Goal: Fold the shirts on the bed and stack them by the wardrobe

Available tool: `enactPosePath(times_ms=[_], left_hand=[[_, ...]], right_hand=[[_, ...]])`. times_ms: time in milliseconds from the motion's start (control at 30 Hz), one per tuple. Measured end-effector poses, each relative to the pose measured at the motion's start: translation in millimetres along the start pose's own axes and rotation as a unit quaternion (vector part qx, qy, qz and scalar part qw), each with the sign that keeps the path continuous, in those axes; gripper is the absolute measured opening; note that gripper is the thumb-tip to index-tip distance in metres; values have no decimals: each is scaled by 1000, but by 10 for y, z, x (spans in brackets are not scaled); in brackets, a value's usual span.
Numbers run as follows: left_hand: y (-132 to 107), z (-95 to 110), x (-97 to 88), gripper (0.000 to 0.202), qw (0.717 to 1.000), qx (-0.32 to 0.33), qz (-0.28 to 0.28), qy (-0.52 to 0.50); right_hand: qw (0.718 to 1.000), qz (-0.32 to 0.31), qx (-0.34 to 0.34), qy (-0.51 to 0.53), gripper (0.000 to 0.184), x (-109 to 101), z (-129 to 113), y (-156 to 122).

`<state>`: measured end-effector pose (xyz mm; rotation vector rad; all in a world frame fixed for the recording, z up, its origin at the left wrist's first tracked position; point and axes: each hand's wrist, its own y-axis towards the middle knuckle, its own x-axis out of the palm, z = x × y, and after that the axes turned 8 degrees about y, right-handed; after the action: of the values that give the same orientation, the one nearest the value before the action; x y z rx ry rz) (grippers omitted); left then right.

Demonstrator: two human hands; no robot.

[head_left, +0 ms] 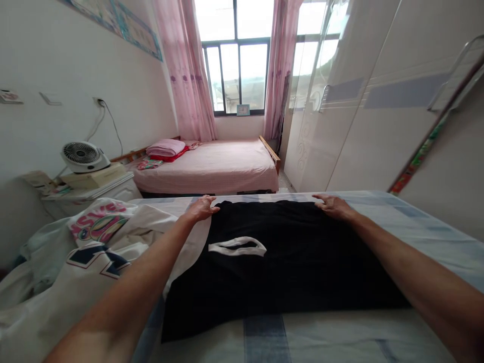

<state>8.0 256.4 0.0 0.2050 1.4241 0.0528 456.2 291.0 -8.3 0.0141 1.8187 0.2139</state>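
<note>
A black garment with a white neckband lies spread over the bed in front of me. My left hand is at its far left corner, with thumb and fingers apart. At the far edge, on the right, my right hand touches the cloth, its index finger stretched out and the thumb apart from it. A curved piece of white fabric borders the black cloth on the left, partly behind my left forearm; whether it belongs to the garment I cannot tell.
Piled clothes, mostly white with prints, lie to the left on the checked bedsheet. Beyond stands a second bed with folded pink bedding. A fan sits on a bedside cabinet. A tall wardrobe lines the right.
</note>
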Motion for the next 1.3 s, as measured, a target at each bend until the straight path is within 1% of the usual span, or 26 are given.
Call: enactPosePath(times_ms=[100,133,200,267,300,333,400,500,567,600,633,700,767,800,867,933,967,1000,1033,1100,1133,1167,1233,1267,1300], left_hand=[[143,-53,55,47,998,9,-58,-15],[167,-52,69,43,997,13,-73,-18],[194,-25,82,30,995,20,-92,-17],[191,26,61,17,996,21,-85,-9],[176,57,34,16,997,21,-70,-4],[149,88,-5,18,999,21,-50,1],[44,142,-114,23,1000,22,-4,9],[-271,185,-295,25,993,63,87,39],[-590,191,-373,24,984,110,127,67],[-770,190,-391,24,980,134,124,79],[-955,189,-395,23,978,158,102,85],[-1294,189,-379,26,976,201,25,81],[-1526,200,-364,31,975,213,-45,52],[-1585,214,-366,32,976,204,-67,32],[-1590,267,-393,30,984,161,-76,-3],[-1493,358,-419,29,993,104,-54,-21],[-1432,413,-417,31,996,74,-35,-26],[-1377,470,-398,34,998,47,-12,-30],[-1334,524,-359,35,999,25,11,-33],[-1296,604,-232,35,998,-4,39,-39],[-1298,626,-153,35,998,-13,46,-42],[-1310,636,-73,35,998,-18,49,-47],[-1347,630,67,35,996,-18,53,-65],[-1364,621,118,36,995,-16,58,-74],[-1377,612,154,37,995,-14,64,-81]], right_hand=[[999,-24,-37,9,50,146,-146,201],[998,-32,-48,10,49,183,-187,241],[997,-47,-62,10,45,227,-261,287],[997,-48,-67,3,39,217,-328,290],[997,-41,-66,-1,37,187,-358,273],[998,-25,-65,-5,37,142,-384,241],[997,34,-73,-10,37,13,-422,122],[987,123,-104,-8,33,-185,-412,-213],[981,138,-135,-9,28,-243,-349,-529],[980,128,-154,-8,26,-239,-302,-702],[978,108,-176,-6,24,-216,-249,-874],[975,45,-218,6,27,-135,-144,-1185],[972,-12,-232,32,34,-61,-83,-1394],[973,-22,-223,48,37,-45,-84,-1444],[980,-4,-179,88,35,-65,-167,-1432],[984,21,-125,125,29,-124,-353,-1296],[984,14,-104,143,30,-147,-473,-1199],[983,-10,-84,164,35,-155,-603,-1095],[980,-49,-60,185,40,-143,-736,-990],[963,-134,-2,233,45,-56,-991,-808],[951,-158,21,264,43,9,-1106,-739],[941,-167,35,293,38,76,-1211,-689],[926,-150,25,346,28,177,-1385,-642],[911,-131,5,390,26,195,-1454,-645],[888,-111,-15,446,27,186,-1508,-664]])
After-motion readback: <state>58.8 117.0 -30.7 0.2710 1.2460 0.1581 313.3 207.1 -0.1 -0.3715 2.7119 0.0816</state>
